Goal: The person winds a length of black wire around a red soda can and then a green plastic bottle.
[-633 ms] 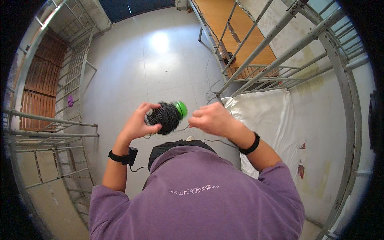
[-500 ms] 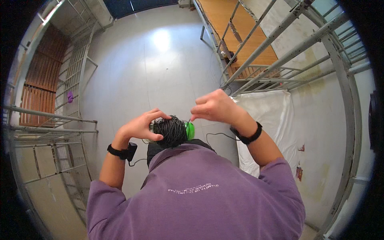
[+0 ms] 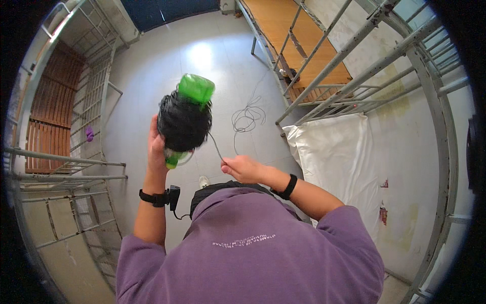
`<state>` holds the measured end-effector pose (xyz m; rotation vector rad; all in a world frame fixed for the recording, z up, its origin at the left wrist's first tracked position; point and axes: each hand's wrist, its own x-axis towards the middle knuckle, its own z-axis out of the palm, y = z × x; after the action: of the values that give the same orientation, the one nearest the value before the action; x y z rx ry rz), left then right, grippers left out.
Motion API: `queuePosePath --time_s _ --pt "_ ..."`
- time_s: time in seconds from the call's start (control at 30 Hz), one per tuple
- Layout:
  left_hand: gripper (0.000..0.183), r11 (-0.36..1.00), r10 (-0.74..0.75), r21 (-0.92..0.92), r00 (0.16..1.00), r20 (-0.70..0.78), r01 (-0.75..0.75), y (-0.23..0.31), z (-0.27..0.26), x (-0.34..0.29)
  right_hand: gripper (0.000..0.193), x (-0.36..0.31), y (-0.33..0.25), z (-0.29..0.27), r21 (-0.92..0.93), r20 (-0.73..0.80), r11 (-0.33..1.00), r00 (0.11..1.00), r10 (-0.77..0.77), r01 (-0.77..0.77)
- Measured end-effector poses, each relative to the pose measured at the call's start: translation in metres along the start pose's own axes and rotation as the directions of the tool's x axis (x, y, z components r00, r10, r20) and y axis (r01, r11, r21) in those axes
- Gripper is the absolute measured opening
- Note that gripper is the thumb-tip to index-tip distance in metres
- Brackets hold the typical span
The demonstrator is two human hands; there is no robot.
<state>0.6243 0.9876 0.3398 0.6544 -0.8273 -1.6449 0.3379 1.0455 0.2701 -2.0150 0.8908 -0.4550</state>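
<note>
A thick bundle of thin black cord [image 3: 183,122] is wound round the middle of a green bottle-like plastic piece [image 3: 197,88]. My left hand [image 3: 156,146] is closed round the bundle's left side, and most of its fingers are hidden behind it. The green piece is tilted, its broad end pointing up and away from me. A strand runs from the bundle down to my right hand [image 3: 244,168], where the fingers are pinched shut on it. Beyond that hand, a loose, tangled length of the cord [image 3: 248,120] lies on the floor.
Metal bunk frames stand on both sides: one with wooden slats [image 3: 53,106] at the left, one with an orange-brown board [image 3: 298,40] at the right. A white cloth [image 3: 334,157] hangs close by my right arm. A dark blue door [image 3: 169,11] is at the far end.
My left hand has lifted the wound bundle up and away from me and turned it. My right hand has moved down and toward me, drawing out a strand. Loose cord on the floor now shows.
</note>
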Motion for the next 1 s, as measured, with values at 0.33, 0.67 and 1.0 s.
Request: queuePosePath --time_s 0.33,0.67,1.0 --pt "0.069 0.191 -0.098 0.974 0.985 0.139 -0.119 0.003 -0.063 0.002 0.014 0.014 -0.065 -0.012 -0.451 0.011 0.873 0.979 -0.204 0.187" --pt "0.080 0.737 -0.487 0.670 0.621 0.615 -0.085 0.043 -0.052 -0.009 0.010 0.059 -0.042 -0.041 -0.342 -0.191 0.915 0.938 -0.291 0.214" --pt "0.097 0.955 0.160 -0.291 0.929 0.334 -0.060 0.000 -0.151 -0.024 0.017 0.066 -0.052 0.020 0.040 -0.165 0.995 0.983 -0.082 0.090"
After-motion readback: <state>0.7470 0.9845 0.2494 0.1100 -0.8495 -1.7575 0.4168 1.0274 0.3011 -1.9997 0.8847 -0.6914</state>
